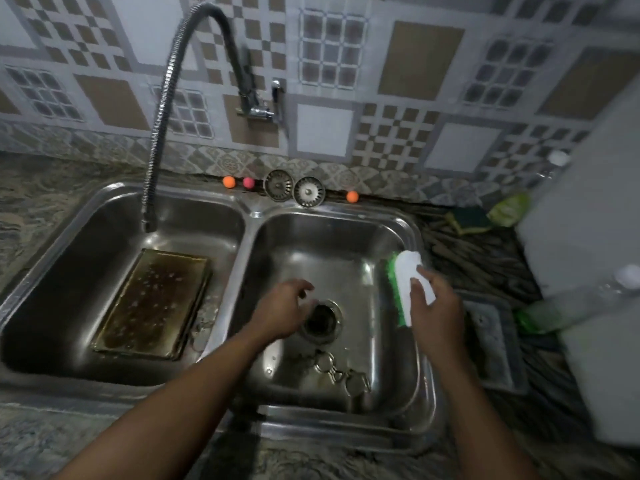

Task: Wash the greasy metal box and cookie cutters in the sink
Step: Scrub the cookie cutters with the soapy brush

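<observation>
A greasy, brown-stained metal box (152,304) lies flat in the left basin of a double steel sink (247,216). Several metal cookie cutters (341,372) lie on the floor of the right basin, near its front. My left hand (280,311) hovers over the right basin beside the drain (322,322), fingers loosely curled and holding nothing. My right hand (434,306) grips a white scrubbing brush with green bristles (407,282) at the right edge of that basin.
A flexible metal tap hose (162,109) arcs from the wall and ends over the left basin. Two sink strainers (294,188) and small coloured balls (228,181) sit on the back ledge. A green sponge (469,218), a metal tray (491,341) and a white container (595,265) crowd the right counter.
</observation>
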Tool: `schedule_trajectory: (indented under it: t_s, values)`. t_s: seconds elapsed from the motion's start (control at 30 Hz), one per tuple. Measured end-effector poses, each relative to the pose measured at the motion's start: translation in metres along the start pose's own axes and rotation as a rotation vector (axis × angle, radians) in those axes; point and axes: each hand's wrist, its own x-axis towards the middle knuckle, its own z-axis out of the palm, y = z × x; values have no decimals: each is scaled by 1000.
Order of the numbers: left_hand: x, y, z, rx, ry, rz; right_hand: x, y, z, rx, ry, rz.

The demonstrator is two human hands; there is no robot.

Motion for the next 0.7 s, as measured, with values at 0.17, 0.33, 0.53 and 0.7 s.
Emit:
schedule_trajectory:
  t_s: [0.17, 0.33, 0.53, 0.7]
  values:
    - [-12, 18, 80, 397, -428, 120, 7, 35, -68, -89, 168, 88]
    - [-18, 30, 131, 589, -593, 423, -4, 75, -94, -196, 206, 168]
    - [-20, 44, 154, 634, -669, 363, -10, 98, -82, -193, 99, 253]
    - [-20, 49, 165, 593, -613, 300, -10, 105, -78, -189, 59, 272]
